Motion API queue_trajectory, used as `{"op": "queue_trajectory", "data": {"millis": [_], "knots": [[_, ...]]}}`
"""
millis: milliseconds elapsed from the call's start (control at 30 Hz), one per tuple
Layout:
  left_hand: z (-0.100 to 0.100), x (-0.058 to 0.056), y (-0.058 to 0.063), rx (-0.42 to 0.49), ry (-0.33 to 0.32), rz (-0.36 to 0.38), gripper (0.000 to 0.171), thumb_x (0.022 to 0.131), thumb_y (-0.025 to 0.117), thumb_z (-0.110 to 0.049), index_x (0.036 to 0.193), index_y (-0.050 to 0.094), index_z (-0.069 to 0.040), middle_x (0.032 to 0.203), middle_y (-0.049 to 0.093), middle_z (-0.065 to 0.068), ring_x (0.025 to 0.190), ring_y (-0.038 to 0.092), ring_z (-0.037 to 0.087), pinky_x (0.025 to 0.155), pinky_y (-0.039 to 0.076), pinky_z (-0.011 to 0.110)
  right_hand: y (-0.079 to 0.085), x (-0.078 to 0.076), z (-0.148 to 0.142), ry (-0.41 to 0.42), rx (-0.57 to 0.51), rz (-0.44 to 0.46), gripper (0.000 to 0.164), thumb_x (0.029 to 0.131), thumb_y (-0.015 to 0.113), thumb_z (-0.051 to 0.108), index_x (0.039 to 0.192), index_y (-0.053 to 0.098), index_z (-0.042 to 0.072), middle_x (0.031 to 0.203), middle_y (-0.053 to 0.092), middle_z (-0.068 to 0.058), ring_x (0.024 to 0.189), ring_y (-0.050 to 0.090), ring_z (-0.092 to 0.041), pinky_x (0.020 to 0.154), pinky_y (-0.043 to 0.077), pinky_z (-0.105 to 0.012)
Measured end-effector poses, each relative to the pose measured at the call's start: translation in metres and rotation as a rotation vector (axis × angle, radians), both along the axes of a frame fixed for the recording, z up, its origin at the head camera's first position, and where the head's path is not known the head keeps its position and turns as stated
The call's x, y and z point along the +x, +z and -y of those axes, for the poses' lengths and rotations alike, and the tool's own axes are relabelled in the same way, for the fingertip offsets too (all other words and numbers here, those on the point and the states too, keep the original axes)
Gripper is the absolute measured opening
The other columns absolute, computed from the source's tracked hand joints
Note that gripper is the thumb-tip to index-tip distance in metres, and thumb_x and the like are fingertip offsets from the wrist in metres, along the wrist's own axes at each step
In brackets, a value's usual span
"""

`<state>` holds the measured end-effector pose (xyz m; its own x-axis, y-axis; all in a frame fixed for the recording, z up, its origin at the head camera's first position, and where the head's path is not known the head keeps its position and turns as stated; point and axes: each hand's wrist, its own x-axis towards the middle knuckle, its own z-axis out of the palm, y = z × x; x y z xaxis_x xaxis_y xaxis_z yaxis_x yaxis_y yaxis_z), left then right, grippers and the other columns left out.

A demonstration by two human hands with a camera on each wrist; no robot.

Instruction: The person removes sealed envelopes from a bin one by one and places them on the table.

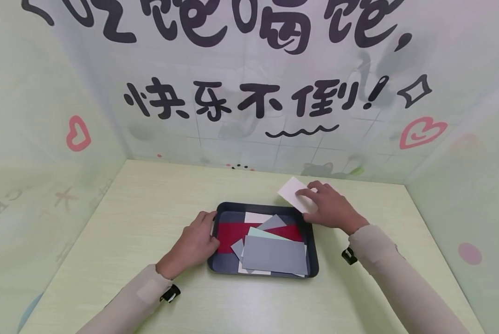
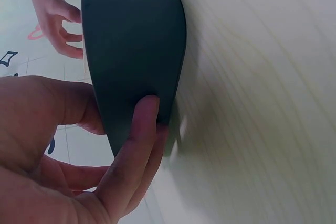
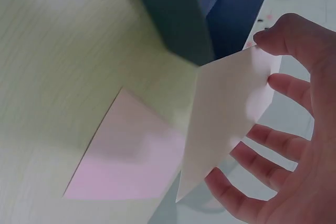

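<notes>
A dark rectangular tray (image 1: pixel 314 253) lies on the table with several loose cards inside. On top is a grey card (image 1: pixel 274 254), over a pale green card (image 1: pixel 259 232) and a red card (image 1: pixel 233 235). My left hand (image 1: pixel 195 241) grips the tray's left rim, its fingers against the outer wall in the left wrist view. Just beyond the tray's far right corner, my right hand (image 1: pixel 330 206) pinches a white card (image 3: pixel 226 108) between thumb and fingers, tilted up off the table. A pale pink card (image 3: pixel 131 156) rests on the table near it.
The pale wood-grain table (image 1: pixel 157 199) meets a printed back wall (image 1: pixel 249 139) with black lettering. Printed side walls (image 1: pixel 20 185) stand at left and right. A small black device (image 1: pixel 349 255) is strapped to the right wrist, another (image 1: pixel 170 293) to the left.
</notes>
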<state>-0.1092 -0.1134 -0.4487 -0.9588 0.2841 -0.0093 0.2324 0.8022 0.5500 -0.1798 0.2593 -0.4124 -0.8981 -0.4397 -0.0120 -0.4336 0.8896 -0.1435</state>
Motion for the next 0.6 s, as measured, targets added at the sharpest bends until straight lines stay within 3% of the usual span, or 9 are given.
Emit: {"op": "queue_trajectory", "data": {"millis": [600], "knots": [[0.001,0.000,-0.002,0.006,-0.006,-0.005,0.062,0.085,0.061,-0.007,0.142,0.042,0.008,0.127,0.049,0.017,0.057,0.051,0.008,0.060,0.048,0.025,-0.021,-0.007,-0.078,-0.227,-0.014,0.063,0.056,0.084,0.068,0.040,0.134,0.055,0.017,0.129,0.047,-0.025,0.111,0.049,-0.048,0.073,0.048,-0.062]]}}
